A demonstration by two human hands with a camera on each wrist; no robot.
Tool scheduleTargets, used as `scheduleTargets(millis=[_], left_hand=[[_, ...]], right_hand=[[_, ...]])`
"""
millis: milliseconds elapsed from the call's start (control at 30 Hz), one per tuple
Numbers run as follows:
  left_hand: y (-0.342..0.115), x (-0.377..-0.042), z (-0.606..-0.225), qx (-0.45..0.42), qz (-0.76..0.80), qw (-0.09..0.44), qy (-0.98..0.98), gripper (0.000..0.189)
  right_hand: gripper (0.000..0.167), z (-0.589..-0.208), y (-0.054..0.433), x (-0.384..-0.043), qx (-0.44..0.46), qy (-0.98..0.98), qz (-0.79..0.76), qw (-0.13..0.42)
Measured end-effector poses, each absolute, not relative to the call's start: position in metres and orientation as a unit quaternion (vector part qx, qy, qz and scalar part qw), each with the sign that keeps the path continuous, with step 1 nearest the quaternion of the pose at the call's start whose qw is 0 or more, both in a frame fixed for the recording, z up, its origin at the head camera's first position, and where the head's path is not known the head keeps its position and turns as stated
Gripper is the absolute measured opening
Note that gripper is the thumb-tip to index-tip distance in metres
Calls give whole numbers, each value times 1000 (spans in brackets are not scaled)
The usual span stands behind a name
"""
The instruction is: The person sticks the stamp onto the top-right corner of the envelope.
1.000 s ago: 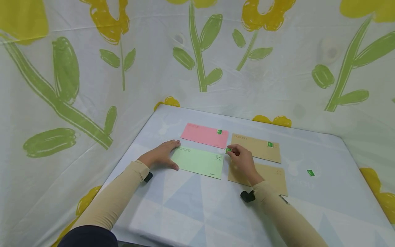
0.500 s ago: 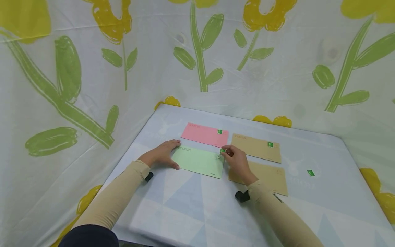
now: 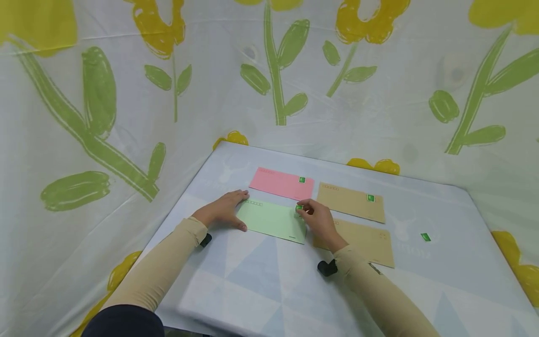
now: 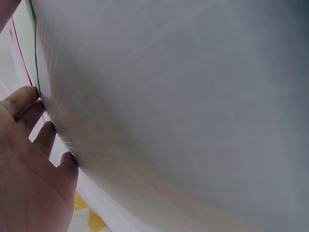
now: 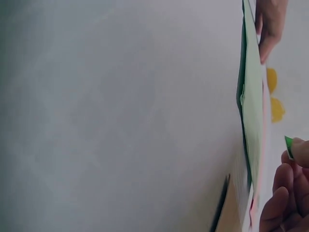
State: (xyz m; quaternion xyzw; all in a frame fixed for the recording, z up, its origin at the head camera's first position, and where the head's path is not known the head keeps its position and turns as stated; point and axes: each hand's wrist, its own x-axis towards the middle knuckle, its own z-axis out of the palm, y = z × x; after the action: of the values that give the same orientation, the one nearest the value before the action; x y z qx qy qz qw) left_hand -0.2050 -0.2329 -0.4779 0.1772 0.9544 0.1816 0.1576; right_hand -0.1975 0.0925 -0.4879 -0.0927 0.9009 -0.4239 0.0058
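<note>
A light green envelope (image 3: 269, 221) lies flat on the table. My left hand (image 3: 223, 210) rests at its left end, with thumb and fingers spread apart; in the left wrist view the fingertips of that hand (image 4: 36, 159) meet the tabletop. Between thumb and forefinger, my right hand (image 3: 322, 223) pinches a small green stamp (image 3: 298, 208) over the envelope's upper right corner, covering the printed square there. From the right wrist, the stamp (image 5: 289, 146) appears tilted and raised above the envelope (image 5: 252, 106).
Behind lies a pink envelope (image 3: 278, 184) bearing a green stamp. To the right are a stamped brown envelope (image 3: 347, 200) and a second brown envelope (image 3: 370, 243), partly under my right hand. A loose green stamp (image 3: 426, 237) lies farther right on the pale tablecloth (image 3: 459, 267).
My right hand has moved left with the stamp, from beside the green envelope to over its upper right corner. The left hand has stayed at the envelope's left end.
</note>
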Motion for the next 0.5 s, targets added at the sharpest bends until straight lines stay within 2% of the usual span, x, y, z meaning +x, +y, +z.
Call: scheduleTargets(millis=[500], left_hand=[[-233, -206, -480, 170, 182, 161, 955, 117]], right_hand=[[19, -494, 83, -200, -103, 905, -412, 8]])
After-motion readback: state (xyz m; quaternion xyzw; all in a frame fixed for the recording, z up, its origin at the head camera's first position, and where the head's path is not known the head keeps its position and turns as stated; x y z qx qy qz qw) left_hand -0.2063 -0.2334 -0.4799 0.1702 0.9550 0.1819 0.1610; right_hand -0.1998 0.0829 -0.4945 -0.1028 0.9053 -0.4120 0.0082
